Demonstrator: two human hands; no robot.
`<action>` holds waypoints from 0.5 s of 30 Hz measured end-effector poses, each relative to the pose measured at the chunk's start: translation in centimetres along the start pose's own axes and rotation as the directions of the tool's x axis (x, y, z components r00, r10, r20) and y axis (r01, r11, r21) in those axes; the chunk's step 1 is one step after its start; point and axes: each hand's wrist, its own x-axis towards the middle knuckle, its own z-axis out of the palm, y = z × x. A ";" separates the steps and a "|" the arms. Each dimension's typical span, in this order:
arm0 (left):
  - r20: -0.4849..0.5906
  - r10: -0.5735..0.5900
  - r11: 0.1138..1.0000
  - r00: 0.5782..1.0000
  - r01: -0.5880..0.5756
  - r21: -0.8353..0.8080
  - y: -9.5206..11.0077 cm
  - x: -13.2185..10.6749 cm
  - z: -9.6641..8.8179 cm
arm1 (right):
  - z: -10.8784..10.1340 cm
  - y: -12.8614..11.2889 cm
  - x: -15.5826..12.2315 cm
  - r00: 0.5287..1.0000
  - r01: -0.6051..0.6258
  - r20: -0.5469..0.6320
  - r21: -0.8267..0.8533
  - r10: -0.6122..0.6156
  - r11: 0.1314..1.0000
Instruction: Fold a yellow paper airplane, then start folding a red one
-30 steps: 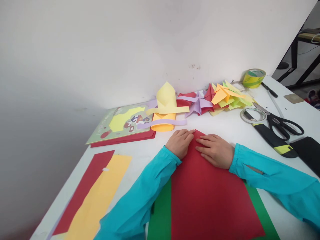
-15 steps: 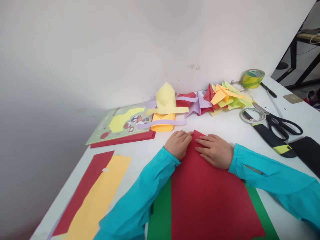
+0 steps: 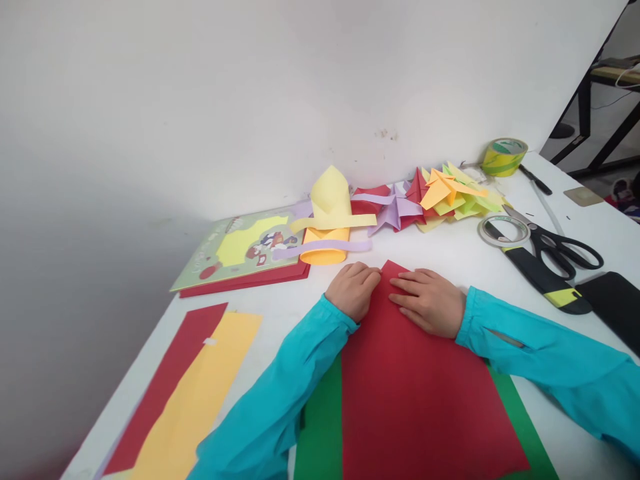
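Observation:
A red paper sheet (image 3: 415,400) lies in front of me on a green sheet (image 3: 320,433), its far end folded to a point. My left hand (image 3: 353,290) rests on the sheet's left folded edge, fingers bent and pressing down near the tip. On the right folded side, my right hand (image 3: 427,301) lies flat with its fingers stretched toward the tip. Neither hand holds anything. Both arms are in turquoise sleeves.
Red and yellow paper strips (image 3: 190,387) lie at the left. A picture book (image 3: 240,250) and a yellow paper roll (image 3: 327,220) sit near the wall, next to folded paper shapes (image 3: 440,197). Scissors (image 3: 555,243), a clear tape ring (image 3: 504,230), a utility knife (image 3: 545,280), a tape roll (image 3: 504,156) and a black object (image 3: 613,300) are on the right.
My left hand's fingertips have slid slightly back to the left, away from the paper's tip. The right hand and the sheet stay where they were.

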 end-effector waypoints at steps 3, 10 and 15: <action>-0.018 -0.028 0.999 0.999 0.028 -0.016 0.2 0.4 0.6 | -0.1 -0.1 0.0 1.000 -0.004 0.003 -0.002 0.004 1.000; -0.008 -0.026 0.996 1.000 0.025 -0.089 0.0 0.5 1.7 | -0.1 -0.1 0.0 1.000 -0.003 -0.002 -0.004 0.003 1.000; 0.001 -0.025 0.994 1.000 0.025 -0.108 0.0 0.4 1.5 | -0.1 -0.1 0.0 1.000 0.000 -0.013 -0.006 0.000 1.000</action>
